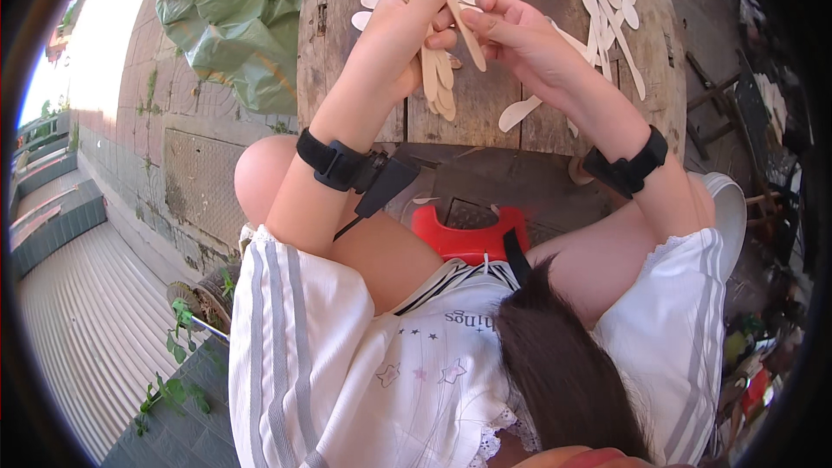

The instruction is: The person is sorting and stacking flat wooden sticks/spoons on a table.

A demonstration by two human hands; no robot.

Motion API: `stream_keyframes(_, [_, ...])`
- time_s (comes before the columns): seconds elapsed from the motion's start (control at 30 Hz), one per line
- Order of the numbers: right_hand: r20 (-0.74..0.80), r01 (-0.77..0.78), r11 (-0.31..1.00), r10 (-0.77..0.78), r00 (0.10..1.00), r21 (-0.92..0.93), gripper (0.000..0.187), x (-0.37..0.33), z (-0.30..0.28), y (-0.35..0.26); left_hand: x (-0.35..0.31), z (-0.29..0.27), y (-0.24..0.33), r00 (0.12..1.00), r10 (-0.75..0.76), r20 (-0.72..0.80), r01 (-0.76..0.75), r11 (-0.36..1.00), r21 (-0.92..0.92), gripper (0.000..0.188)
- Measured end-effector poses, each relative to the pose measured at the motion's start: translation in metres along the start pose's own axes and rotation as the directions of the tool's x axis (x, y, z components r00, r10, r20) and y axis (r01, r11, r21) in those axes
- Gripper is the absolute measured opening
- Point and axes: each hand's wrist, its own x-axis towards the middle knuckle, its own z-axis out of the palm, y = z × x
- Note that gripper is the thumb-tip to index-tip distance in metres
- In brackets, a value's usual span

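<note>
My left hand (404, 28) is wrapped round an upright bundle of flat, pale wooden spoons (439, 94), with several ends sticking out below the palm. One more wooden spoon (472, 50) slants between the two hands. The thumb and fingertips of my right hand (539, 48) pinch it at its edge; the exact contact is partly hidden. Both hands are above the near part of a worn wooden table (468, 121). Loose wooden spoons (614, 22) lie in a heap beyond and to the right of the hands, and a single spoon (520, 113) lies just below the right one.
A crumpled green plastic bag (234, 26) bulges beside the table's left edge. Under the near table edge, between my legs, is a red plastic stool (468, 238). Black straps with devices (347, 169) circle both forearms. Wooden and metal clutter (767, 208) stands to the right.
</note>
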Motion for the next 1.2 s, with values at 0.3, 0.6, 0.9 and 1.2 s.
stream_keyframes(0.3, [0.166,0.166,-0.052,-0.566,0.808,-0.985,0.038,-0.007,0.009,0.004,-0.005,-0.015,0.0,0.965,-0.017,-0.263,-0.008,0.996,-0.093,0.022])
stream_keyframes(0.6, [0.366,0.172,-0.39,-0.501,0.784,-0.904,0.02,-0.013,-0.002,0.009,-0.018,-0.02,0.004,0.966,-0.048,-0.254,-0.006,0.978,-0.209,0.022])
stream_keyframes(0.9, [0.047,0.125,0.087,-0.607,0.793,-0.988,0.01,-0.027,-0.008,-0.007,-0.027,-0.041,0.001,0.965,-0.086,-0.249,-0.032,0.899,-0.436,0.019])
stream_keyframes(1.2, [-0.094,-0.004,0.967,-0.021,0.995,-0.255,0.02,-0.069,-0.001,-0.045,-0.017,0.001,0.015,0.954,0.049,-0.296,-0.149,0.934,-0.324,0.023])
